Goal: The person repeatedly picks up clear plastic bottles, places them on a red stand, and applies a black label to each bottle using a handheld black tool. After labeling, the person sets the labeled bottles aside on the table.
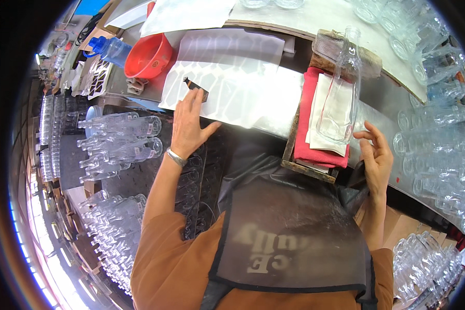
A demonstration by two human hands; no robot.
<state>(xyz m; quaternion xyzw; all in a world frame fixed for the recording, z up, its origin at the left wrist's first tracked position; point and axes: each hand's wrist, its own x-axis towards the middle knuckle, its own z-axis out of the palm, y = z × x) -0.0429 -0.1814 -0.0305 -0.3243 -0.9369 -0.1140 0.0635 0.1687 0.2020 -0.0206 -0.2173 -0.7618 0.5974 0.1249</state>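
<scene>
My left hand (189, 124) lies over a white sheet (232, 77) with fingers stretched out and thumb spread. Its fingertips touch a small flat dark piece (203, 94) with an orange mark, partly covered by the fingers. A clear glass bottle (341, 98) lies on folded white cloth (313, 124) over a red cloth (306, 103), in a wooden tray (309, 173). The bottle's neck points away from me. Beside the bottle's base, my right hand (378, 157) is open, its fingers loosely bent and apart, apparently holding nothing.
A red bowl (149, 56) and a blue-capped plastic jug (108, 49) stand at the far left. Rows of clear bottles (126, 134) fill the left side. More bottles (423, 139) crowd the right table. A rolled cloth (330, 49) lies beyond the tray.
</scene>
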